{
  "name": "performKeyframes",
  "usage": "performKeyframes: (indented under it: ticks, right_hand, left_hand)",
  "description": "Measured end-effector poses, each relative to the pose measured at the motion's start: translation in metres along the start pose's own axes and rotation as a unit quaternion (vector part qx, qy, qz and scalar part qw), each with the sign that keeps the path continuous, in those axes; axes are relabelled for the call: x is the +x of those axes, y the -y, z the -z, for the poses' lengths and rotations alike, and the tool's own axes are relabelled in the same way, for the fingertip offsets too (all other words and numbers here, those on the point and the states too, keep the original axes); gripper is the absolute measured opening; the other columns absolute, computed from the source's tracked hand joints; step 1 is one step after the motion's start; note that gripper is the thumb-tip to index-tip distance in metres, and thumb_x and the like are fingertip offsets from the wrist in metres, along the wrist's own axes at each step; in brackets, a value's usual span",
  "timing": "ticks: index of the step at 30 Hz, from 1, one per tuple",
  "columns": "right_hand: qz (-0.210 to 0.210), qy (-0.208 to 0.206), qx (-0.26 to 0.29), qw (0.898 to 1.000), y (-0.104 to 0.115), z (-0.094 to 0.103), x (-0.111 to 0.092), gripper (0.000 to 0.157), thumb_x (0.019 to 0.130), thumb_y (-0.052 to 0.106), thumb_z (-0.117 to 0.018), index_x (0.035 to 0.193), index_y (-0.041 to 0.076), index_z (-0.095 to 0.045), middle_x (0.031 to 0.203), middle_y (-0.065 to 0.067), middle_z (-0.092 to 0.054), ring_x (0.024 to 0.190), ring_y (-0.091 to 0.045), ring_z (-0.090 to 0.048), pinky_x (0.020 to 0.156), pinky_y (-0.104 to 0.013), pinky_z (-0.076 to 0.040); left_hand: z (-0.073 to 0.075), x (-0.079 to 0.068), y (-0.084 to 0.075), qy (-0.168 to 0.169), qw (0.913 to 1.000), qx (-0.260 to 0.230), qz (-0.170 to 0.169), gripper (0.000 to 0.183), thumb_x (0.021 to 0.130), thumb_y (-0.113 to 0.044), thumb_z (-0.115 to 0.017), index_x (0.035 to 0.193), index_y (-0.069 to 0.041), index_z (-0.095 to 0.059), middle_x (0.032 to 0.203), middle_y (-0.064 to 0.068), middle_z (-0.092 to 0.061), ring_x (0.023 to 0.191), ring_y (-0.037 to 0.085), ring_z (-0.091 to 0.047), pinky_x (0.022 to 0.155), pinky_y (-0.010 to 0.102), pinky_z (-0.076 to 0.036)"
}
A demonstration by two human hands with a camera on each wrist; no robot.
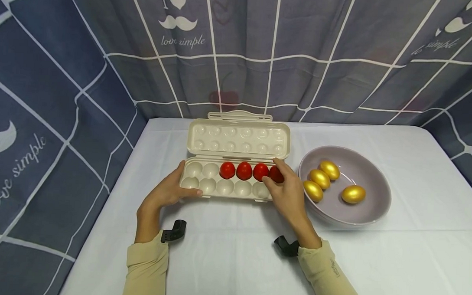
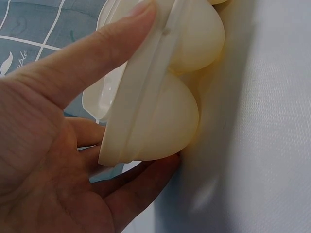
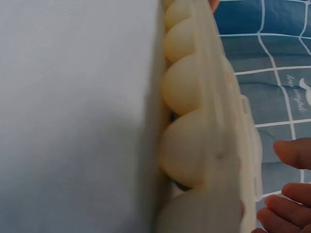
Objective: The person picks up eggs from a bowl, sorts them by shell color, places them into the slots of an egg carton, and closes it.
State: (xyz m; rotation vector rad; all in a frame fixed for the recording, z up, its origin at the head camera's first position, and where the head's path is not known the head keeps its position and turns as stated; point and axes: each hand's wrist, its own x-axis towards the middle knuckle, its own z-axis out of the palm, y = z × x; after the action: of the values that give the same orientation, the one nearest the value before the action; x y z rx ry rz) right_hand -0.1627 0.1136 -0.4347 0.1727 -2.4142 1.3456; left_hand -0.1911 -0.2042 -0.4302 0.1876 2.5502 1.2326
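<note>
A cream plastic egg box (image 1: 226,197) lies with its lid (image 1: 239,139) folded back. Several red eggs (image 1: 244,171) fill the right part of its back row; the front-row cups in sight hold nothing. My left hand (image 1: 168,190) grips the box's left end, thumb on the front rim and fingers around the side, as the left wrist view also shows on the box (image 2: 141,97). Over the box's right end is my right hand (image 1: 290,195), partly covering the rightmost red egg. In the right wrist view that hand (image 3: 291,194) has thumb and fingers apart, with nothing seen between them.
Right of the box stands a greyish-purple bowl (image 1: 368,210) with several gold eggs (image 1: 353,194) in it. A white cloth (image 1: 232,260) covers the table. Dark checked curtains (image 1: 243,43) hang behind it and at both sides.
</note>
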Motion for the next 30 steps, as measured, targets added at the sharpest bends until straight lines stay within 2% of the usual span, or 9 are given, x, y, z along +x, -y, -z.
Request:
performKeyframes:
  ticks: [7, 15, 20, 24, 30]
  right_hand:
    - [0.001, 0.026, 0.018, 1.000, 0.012, 0.020, 0.002, 0.059, 0.082, 0.010, -0.081, 0.133, -0.006, -0.057, 0.133, -0.021, -0.058, 0.126, -0.035, -0.053, 0.105, -0.049, -0.039]
    - [-0.029, 0.073, 0.009, 0.997, 0.015, 0.039, 0.005, 0.060, 0.083, 0.022, -0.081, 0.134, 0.000, -0.059, 0.133, -0.016, -0.060, 0.127, -0.031, -0.052, 0.105, -0.048, -0.039]
    - [-0.027, 0.094, 0.044, 0.994, 0.016, 0.052, 0.006, 0.059, 0.082, 0.020, -0.082, 0.133, 0.000, -0.060, 0.131, -0.017, -0.061, 0.127, -0.030, -0.053, 0.106, -0.047, -0.038]
    - [-0.038, 0.103, 0.070, 0.992, 0.014, 0.065, 0.009, 0.058, 0.082, 0.019, -0.082, 0.132, -0.001, -0.061, 0.131, -0.016, -0.061, 0.126, -0.032, -0.053, 0.107, -0.045, -0.039]
    - [-0.037, 0.104, 0.068, 0.991, 0.005, 0.086, 0.012, 0.048, 0.083, 0.009, -0.080, 0.127, -0.003, -0.063, 0.126, -0.013, -0.064, 0.122, -0.032, -0.056, 0.103, -0.038, -0.042]
  left_hand:
    - [0.000, 0.001, 0.000, -0.001, 0.9999, -0.003, -0.010, 0.117, 0.078, -0.025, -0.084, 0.155, 0.006, -0.001, 0.159, 0.027, -0.015, 0.145, 0.041, -0.016, 0.114, 0.058, -0.014]
    - [0.000, 0.000, 0.002, -0.002, 0.9996, -0.009, -0.026, 0.117, 0.077, -0.025, -0.085, 0.155, 0.005, -0.003, 0.156, 0.026, -0.025, 0.142, 0.040, -0.024, 0.113, 0.059, -0.017]
    - [0.000, 0.001, 0.003, -0.001, 0.9994, -0.010, -0.033, 0.116, 0.077, -0.024, -0.085, 0.155, 0.004, -0.005, 0.154, 0.026, -0.029, 0.140, 0.040, -0.027, 0.113, 0.059, -0.018]
    - [0.000, 0.000, 0.002, -0.001, 0.9989, -0.013, -0.044, 0.110, 0.076, -0.022, -0.085, 0.155, 0.002, -0.012, 0.148, 0.025, -0.038, 0.135, 0.038, -0.034, 0.112, 0.057, -0.021]
    - [0.000, 0.001, 0.003, -0.002, 0.9983, -0.015, -0.057, 0.103, 0.076, -0.020, -0.085, 0.152, 0.000, -0.020, 0.140, 0.023, -0.046, 0.128, 0.037, -0.041, 0.109, 0.057, -0.026]
